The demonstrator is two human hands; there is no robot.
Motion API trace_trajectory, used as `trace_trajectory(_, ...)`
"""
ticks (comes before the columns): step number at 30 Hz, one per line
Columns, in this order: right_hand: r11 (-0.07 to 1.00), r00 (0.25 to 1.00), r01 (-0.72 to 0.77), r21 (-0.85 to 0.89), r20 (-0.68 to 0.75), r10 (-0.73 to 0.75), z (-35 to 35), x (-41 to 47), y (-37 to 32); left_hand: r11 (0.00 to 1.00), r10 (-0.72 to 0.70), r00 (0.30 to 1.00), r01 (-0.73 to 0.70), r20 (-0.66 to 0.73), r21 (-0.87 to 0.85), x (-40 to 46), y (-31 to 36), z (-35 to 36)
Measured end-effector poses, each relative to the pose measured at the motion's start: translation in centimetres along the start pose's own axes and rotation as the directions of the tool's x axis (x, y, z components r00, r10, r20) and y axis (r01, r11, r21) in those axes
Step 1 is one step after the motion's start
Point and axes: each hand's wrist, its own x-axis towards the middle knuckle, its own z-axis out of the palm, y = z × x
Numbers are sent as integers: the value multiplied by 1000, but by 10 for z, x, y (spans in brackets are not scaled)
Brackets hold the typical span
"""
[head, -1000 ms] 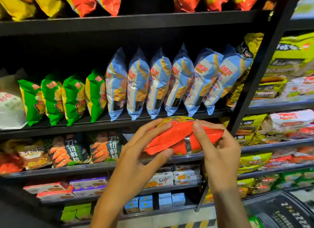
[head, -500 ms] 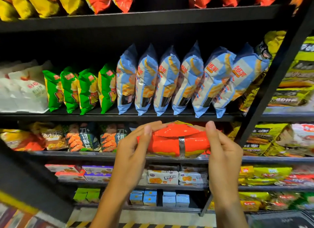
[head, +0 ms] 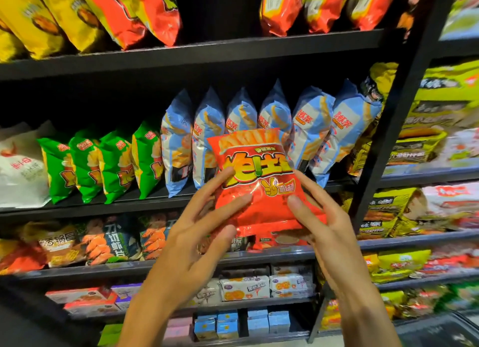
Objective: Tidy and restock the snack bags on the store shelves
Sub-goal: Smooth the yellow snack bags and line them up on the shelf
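Turned upright, red bag [head: 256, 183] shows its yellow-lettered front.

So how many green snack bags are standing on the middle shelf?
4. The green snack bags stand side by side left of the blue ones. More may be hidden behind them.

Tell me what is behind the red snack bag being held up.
Behind the red snack bag stands the row of blue-and-white bags; it covers the lower halves of the middle ones, plus part of the shelf edge beneath them.
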Motion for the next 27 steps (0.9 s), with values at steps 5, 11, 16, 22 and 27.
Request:
trace_trajectory(5,971,977,207,-119,-32,-212,29,19,-13,920,-102,991,61,-89,-387,25,-23,-33)
trace_trajectory(11,891,903,430,-149,67,-425,80,58,-40,758,-245,968,223,50,-613,94,-43,-80)
trace_trajectory(16,847,846,518,-123,220,-486,100,102,-76,573,-240,961,252,134,-780,136,-28,-119)
trace_trajectory(22,795,811,583,-171,52,-583,90,164,-125,716,-136,988,48,-72,-696,192,-14,-145)
trace_trajectory(27,572,567,584,-576,-215,-796,70,235,-156,928,15,944,-136,-330,-348,256,-15,-134)
